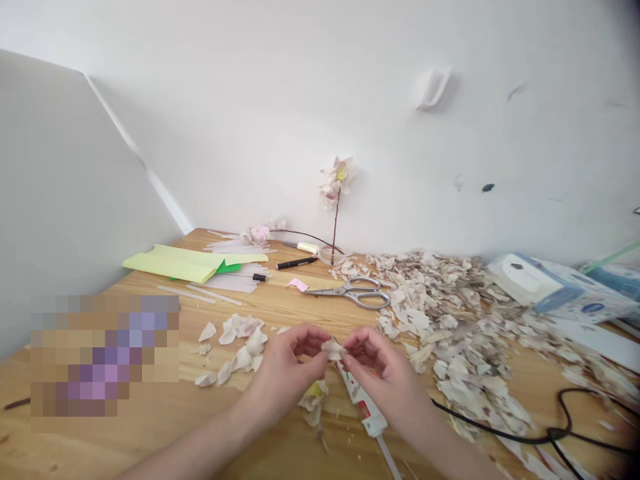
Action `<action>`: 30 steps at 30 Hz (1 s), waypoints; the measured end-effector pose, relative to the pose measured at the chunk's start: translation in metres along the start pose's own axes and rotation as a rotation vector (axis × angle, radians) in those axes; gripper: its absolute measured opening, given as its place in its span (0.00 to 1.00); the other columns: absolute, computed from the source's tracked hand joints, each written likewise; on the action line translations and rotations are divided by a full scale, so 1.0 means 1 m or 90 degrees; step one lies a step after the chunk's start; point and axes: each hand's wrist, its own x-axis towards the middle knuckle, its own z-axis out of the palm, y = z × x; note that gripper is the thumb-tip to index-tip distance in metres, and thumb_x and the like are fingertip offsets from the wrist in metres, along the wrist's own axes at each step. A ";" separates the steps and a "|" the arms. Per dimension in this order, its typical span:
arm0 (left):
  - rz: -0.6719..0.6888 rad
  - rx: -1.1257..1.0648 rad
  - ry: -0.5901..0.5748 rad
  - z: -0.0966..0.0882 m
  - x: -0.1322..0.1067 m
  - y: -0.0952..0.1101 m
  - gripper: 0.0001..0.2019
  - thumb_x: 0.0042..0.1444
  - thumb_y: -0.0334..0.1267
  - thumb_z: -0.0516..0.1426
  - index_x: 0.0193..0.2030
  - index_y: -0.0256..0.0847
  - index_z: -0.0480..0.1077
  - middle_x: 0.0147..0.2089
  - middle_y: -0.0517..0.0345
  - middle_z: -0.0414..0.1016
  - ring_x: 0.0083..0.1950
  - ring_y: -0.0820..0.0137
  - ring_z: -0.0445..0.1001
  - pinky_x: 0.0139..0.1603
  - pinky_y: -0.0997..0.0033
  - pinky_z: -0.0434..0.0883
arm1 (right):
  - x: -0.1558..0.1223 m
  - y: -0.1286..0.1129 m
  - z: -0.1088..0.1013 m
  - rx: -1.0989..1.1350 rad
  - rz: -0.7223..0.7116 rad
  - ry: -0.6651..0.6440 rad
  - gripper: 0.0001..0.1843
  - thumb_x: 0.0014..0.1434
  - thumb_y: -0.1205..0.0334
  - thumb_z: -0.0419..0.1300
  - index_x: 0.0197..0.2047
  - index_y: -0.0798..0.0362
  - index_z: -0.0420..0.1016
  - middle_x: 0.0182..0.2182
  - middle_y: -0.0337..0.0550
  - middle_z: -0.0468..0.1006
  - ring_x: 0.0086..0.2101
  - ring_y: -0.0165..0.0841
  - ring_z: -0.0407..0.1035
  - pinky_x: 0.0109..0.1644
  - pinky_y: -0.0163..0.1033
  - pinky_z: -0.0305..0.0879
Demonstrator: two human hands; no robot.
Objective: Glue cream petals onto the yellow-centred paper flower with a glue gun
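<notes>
My left hand [287, 363] and my right hand [383, 370] meet above the wooden table [150, 427], and both pinch one small pale petal piece [332, 348] between fingertips. Under my left hand lies a partly made flower with a yellow centre [314, 399]. A white glue gun [364, 403] lies on the table beneath my right hand. Several loose white petals [240, 343] rest just left of my hands.
Steel scissors [353, 292] lie behind my hands. A large heap of pale scraps [450, 320] covers the right side. A black cord [545, 437] runs at the right. Yellow paper [185, 261], a black marker [295, 263], finished flowers on stems [336, 180] and a tissue box [555, 283] sit farther back.
</notes>
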 end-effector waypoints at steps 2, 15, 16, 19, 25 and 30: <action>-0.011 0.024 -0.014 0.000 0.000 -0.001 0.10 0.42 0.33 0.59 0.35 0.37 0.72 0.33 0.52 0.76 0.36 0.64 0.75 0.31 0.69 0.72 | 0.000 0.002 0.000 -0.014 -0.001 -0.006 0.01 0.53 0.63 0.56 0.30 0.50 0.66 0.27 0.37 0.73 0.29 0.32 0.70 0.34 0.36 0.66; -0.082 -0.012 -0.024 -0.001 -0.001 0.009 0.07 0.42 0.31 0.57 0.31 0.36 0.72 0.30 0.54 0.76 0.32 0.67 0.74 0.27 0.71 0.74 | 0.004 0.004 -0.006 -0.022 0.036 -0.007 0.03 0.51 0.64 0.58 0.29 0.50 0.66 0.24 0.35 0.71 0.27 0.31 0.67 0.31 0.35 0.63; -0.079 -0.009 -0.025 -0.001 -0.001 0.008 0.07 0.42 0.31 0.58 0.31 0.35 0.72 0.30 0.54 0.76 0.32 0.67 0.74 0.27 0.70 0.74 | 0.004 0.004 -0.006 -0.012 0.040 -0.004 0.03 0.51 0.64 0.59 0.29 0.50 0.66 0.24 0.35 0.71 0.27 0.31 0.67 0.31 0.35 0.63; -0.070 -0.011 -0.036 -0.001 -0.002 0.007 0.06 0.42 0.32 0.58 0.31 0.36 0.71 0.30 0.55 0.75 0.32 0.68 0.73 0.27 0.70 0.73 | 0.004 0.005 -0.005 0.019 0.051 -0.013 0.04 0.50 0.63 0.60 0.28 0.50 0.66 0.24 0.34 0.70 0.27 0.31 0.67 0.31 0.35 0.63; -0.074 0.002 -0.068 -0.002 -0.001 0.007 0.07 0.42 0.33 0.60 0.31 0.36 0.72 0.28 0.56 0.75 0.30 0.70 0.73 0.28 0.70 0.73 | 0.005 0.006 -0.006 0.046 0.059 -0.073 0.03 0.51 0.65 0.59 0.28 0.51 0.67 0.24 0.35 0.71 0.28 0.31 0.67 0.33 0.35 0.62; -0.106 -0.027 -0.075 -0.004 -0.003 0.012 0.09 0.41 0.34 0.61 0.31 0.34 0.72 0.30 0.55 0.76 0.32 0.69 0.74 0.30 0.70 0.72 | 0.006 0.007 -0.009 0.063 0.069 -0.062 0.05 0.50 0.63 0.60 0.30 0.51 0.66 0.26 0.35 0.71 0.29 0.31 0.67 0.33 0.36 0.62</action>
